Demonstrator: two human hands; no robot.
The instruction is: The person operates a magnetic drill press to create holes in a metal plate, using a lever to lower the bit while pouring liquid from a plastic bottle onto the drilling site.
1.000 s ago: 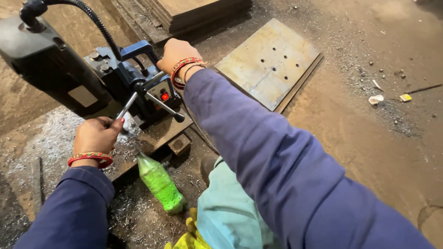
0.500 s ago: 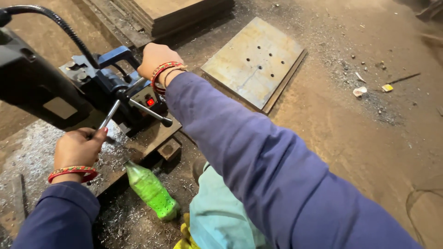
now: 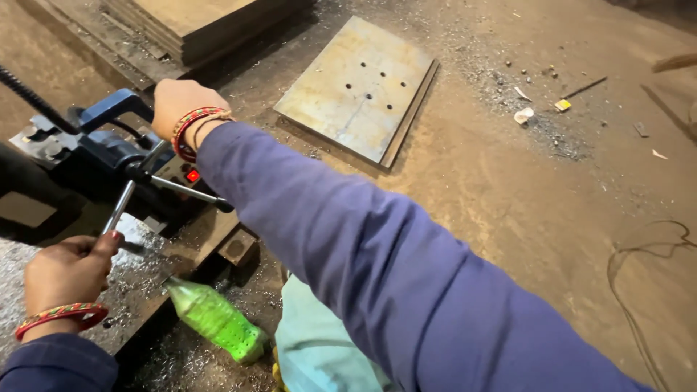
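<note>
A dark magnetic drill machine (image 3: 87, 163) stands on a metal plate at the left, with shavings around it. My right hand (image 3: 178, 101) reaches across and rests on the machine's blue top handle (image 3: 109, 107). My left hand (image 3: 69, 272) grips the end of a silver feed lever (image 3: 118, 208) that sticks out from the machine's hub. A second lever arm (image 3: 190, 194) points right, below a small red light (image 3: 192, 176). Both wrists carry red and gold bangles.
A green plastic bottle (image 3: 216, 321) lies by the plate edge near a small metal block (image 3: 237, 248). A steel plate with several drilled holes (image 3: 359, 87) lies on the dirt floor ahead. Stacked plates (image 3: 196, 22) sit at the top. A loose wire (image 3: 646, 254) curls at the right.
The view has swung right, so the machine sits further left in frame. My left hand has pulled the lever lower and toward me. My right hand stays on the blue handle.
</note>
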